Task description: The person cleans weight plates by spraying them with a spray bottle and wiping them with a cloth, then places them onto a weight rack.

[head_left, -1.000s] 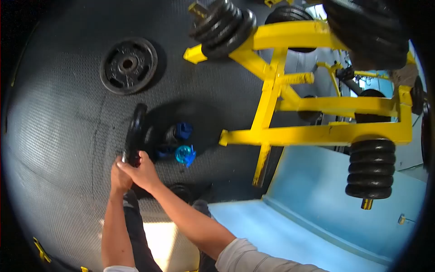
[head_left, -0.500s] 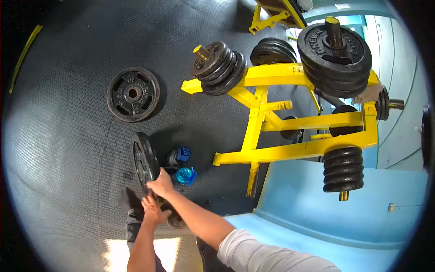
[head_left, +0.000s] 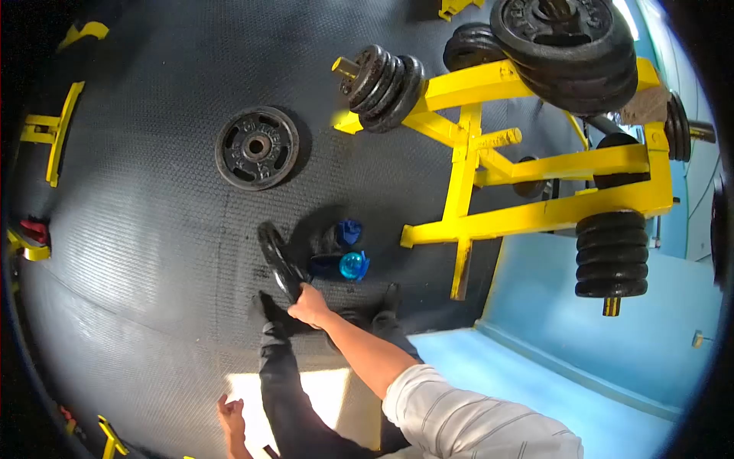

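My right hand grips the near edge of a black weight plate, which is tilted up on its edge close to the floor. Whether its far edge touches the floor I cannot tell. Lower left, my left hand is away from the plate, with nothing in it and its fingers loosely curled and apart. Another black weight plate lies flat on the floor beyond. Right of the held plate are a bottle with a clear blue top and a dark item with a blue top.
A yellow weight rack stands at the right, with stacks of black plates on its pegs. Behind it runs a light blue wall. Dark textured rubber covers the floor. Yellow frame parts stand at the left edge.
My left hand has let go of the plate and moved down and left. My right hand still holds it, now tilted more edge-on. The view has shifted, so the rack sits further right.
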The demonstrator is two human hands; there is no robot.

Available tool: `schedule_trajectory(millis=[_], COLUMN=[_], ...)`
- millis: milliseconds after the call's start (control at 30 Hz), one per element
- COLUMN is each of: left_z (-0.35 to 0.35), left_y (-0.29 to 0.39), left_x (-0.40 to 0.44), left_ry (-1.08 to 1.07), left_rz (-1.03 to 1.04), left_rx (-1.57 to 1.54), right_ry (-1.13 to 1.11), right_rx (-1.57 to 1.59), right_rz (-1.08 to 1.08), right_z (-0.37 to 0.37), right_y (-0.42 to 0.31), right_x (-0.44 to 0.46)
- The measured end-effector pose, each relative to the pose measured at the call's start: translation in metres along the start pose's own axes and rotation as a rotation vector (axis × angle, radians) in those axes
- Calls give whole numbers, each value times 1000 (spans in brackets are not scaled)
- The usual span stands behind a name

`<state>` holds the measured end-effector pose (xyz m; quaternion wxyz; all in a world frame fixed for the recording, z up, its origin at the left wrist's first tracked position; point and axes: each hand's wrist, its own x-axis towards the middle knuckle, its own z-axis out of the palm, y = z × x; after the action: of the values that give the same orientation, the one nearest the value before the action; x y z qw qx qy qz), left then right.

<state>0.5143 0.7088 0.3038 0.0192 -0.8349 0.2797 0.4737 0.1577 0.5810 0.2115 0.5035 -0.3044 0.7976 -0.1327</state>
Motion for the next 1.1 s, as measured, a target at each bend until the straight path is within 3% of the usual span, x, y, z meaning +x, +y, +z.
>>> schedule_trajectory(millis=[100,167,200,233,300,367,400,433,467,500,533,567,600,633,700,733,833,900,967,1100], left_z=[-46,-60,-59,-50,-13,52,101,141,190,218,247,276,298,320,358,368,405,428,437,446], left_y=[-23,-9,2,-6,76,117,125,141,149,176,190,205,208,196,173,169,154,137,156,196], left_x=[-21,-32,-32,-17,-25,-28,-16,-17,-26,-46,-58,-75,-93,-104,-116,-118,-125,-123,-131,-136], left_ry=[-44,-70,-72,-131,-206,-467,-641,-805,-810,-865,-976,-985,-983,-975,-1175,-1043,-928,-970,-936,-961], left_rz=[87,-26,-43,67,47,-121,-305,-388,-316,-405,-433,-598,-771,-785,-719,-857,-765,-833,-778,-685], left_rx=[-117,-228,-161,-136,13,-531,-601,-432,-430,-304,-140,-70,3,21,-198,-181,-242,-355,-422,-385], right_ry=[-70,-243,-256,-275,-209,-312,-379,-435,-483,-494,-442,-387,-420,-430,-443,-403,-370,-400,-308,-300], right_rx=[-39,1,-88,-180,-206,-217,-313,-407,-452,-435,-470,-506,-505,-487,-528,-526,-571,-578,-561,-549], right_rz=[54,181,146,99,104,176,277,369,408,437,321,200,262,275,203,113,-3,-13,-109,-103], right_z=[-47,-93,-111,-131,-168,-202,-220,-237,-251,-259,-266,-275,-283,-289,-297,-301,-319,-334,-344,-365], right_y=[0,17,25,29,22,22,16,12,15,32,51,68,76,91,128,151,201,224,242,245], right_x=[-59,-87,-108,-128,-186,-237,-257,-272,-284,-296,-306,-313,-309,-306,-296,-292,-270,-258,-244,-223])
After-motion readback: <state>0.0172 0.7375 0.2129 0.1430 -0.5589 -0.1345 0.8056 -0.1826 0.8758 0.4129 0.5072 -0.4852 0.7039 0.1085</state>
